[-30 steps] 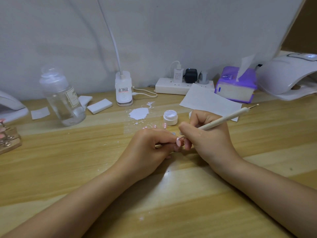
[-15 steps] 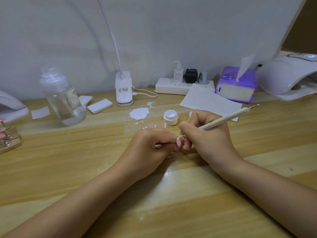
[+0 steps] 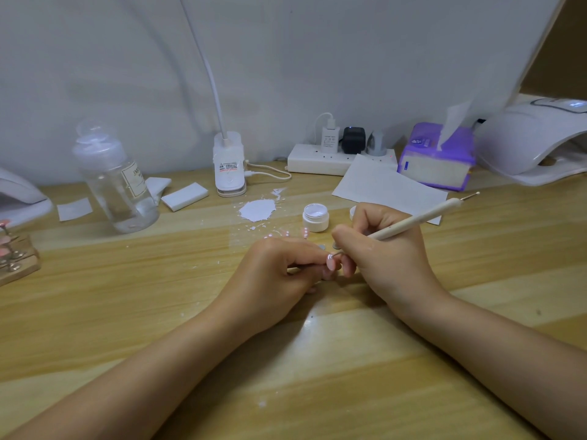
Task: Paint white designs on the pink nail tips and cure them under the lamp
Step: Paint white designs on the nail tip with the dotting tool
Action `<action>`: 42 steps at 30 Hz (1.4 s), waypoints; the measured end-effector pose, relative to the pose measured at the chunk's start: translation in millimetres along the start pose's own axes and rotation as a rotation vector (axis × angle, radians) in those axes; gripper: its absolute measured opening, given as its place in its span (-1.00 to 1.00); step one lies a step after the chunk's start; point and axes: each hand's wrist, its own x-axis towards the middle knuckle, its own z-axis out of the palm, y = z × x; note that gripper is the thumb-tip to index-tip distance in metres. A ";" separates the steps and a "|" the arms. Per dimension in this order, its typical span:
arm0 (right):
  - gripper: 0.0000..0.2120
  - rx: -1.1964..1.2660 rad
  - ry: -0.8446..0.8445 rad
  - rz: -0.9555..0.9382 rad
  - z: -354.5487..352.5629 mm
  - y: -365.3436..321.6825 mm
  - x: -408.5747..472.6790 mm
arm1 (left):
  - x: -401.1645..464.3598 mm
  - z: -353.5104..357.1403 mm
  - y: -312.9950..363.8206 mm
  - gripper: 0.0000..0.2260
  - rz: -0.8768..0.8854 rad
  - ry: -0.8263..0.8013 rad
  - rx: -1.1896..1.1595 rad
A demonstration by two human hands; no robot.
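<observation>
My left hand [image 3: 279,274] rests on the table and pinches a pink nail tip [image 3: 331,262] on a thin stand between thumb and fingers. My right hand [image 3: 384,252] grips a cream dotting pen [image 3: 419,219] like a pencil, its metal point touching the top of that nail tip, where a white mark shows. An open small white jar of white gel [image 3: 315,216] stands just beyond the hands. Several more pink nail tips [image 3: 286,235] with white dots stand behind my left hand. The white curing lamp [image 3: 533,138] sits at the far right.
A white paint splat [image 3: 257,209] marks the table near a desk lamp base [image 3: 229,166]. A clear bottle [image 3: 117,182], white pads [image 3: 184,195], a power strip [image 3: 324,160], a paper sheet [image 3: 381,185] and a purple tissue pack [image 3: 436,157] line the back. A wooden nail-stand block [image 3: 16,258] sits left.
Almost nothing moved; the pen tip has shifted very slightly on the nail tip while both hands stay in place.
</observation>
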 end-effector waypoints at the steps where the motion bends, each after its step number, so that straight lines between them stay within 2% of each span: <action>1: -0.62 0.002 0.001 0.003 0.0 0.0 0.0 | 0.0 -0.1 -0.1 -0.89 0.000 -0.003 0.001; 42: -0.66 -0.011 0.011 0.009 0.3 0.0 0.2 | 0.6 0.1 0.0 -0.92 0.016 -0.005 0.033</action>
